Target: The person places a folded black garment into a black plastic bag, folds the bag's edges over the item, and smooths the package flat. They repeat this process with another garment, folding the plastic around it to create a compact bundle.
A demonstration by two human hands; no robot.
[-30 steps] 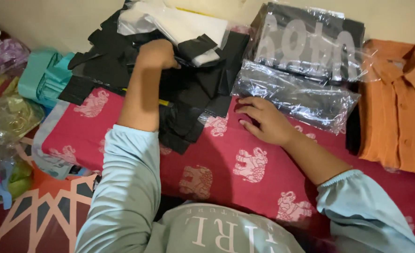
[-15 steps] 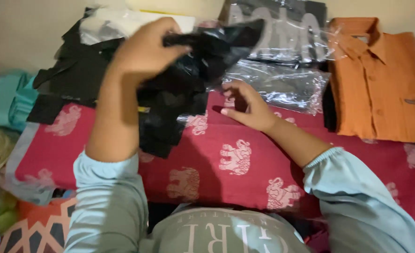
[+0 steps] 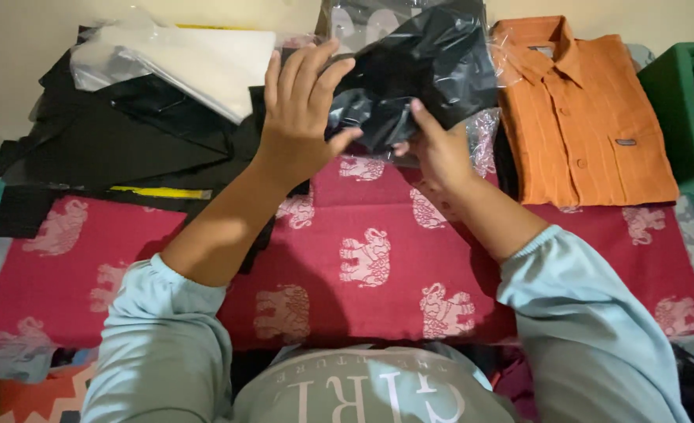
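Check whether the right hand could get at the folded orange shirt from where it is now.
Probably yes. The orange shirt lies flat on the red elephant-print cloth, just beside the right hand, with nothing lying on it. But that hand and the left hand are both gripping the black plastic bag, so it would have to let go first.

Home packing spot — folded shirts (image 3: 586, 110), bags (image 3: 175, 66)

Open room: the red elephant-print cloth (image 3: 378, 258) lies bare across the near middle, between the two forearms and out to the near left. Far left blocked by a heap of black garments (image 3: 128, 141) with a white bagged packet (image 3: 198, 63) on top. Far right blocked by a folded orange shirt (image 3: 582, 110); a green crate (image 3: 688, 110) stands just beside it at the right edge. Both hands (image 3: 300, 110) hold a black plastic bag (image 3: 417, 70) over the far middle.
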